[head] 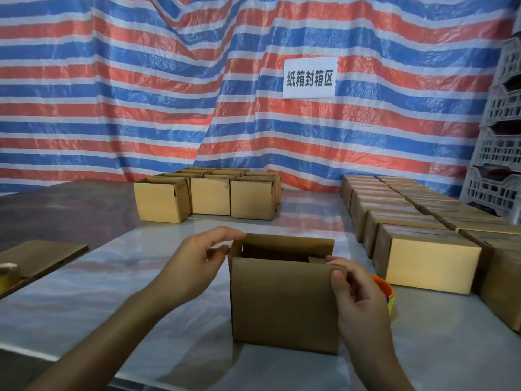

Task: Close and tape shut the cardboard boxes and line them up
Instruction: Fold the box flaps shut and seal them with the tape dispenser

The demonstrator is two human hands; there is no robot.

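Before a red, white and blue striped tarpaulin (pixel 141 94), a grey table (pixel 141 292) carries taped brown cardboard boxes (pixel 428 266) lined along its right edge and untaped open boxes (pixel 208 196) at far centre, with room between. Near centre stands the open brown cardboard box (pixel 282 300). The left hand (pixel 197 263) pinches its far-left flap and the right hand (pixel 358 300) grips the near-right corner, likely to fold the flaps in. What seems an orange-and-yellow tape roll (pixel 387 292) waits just right.
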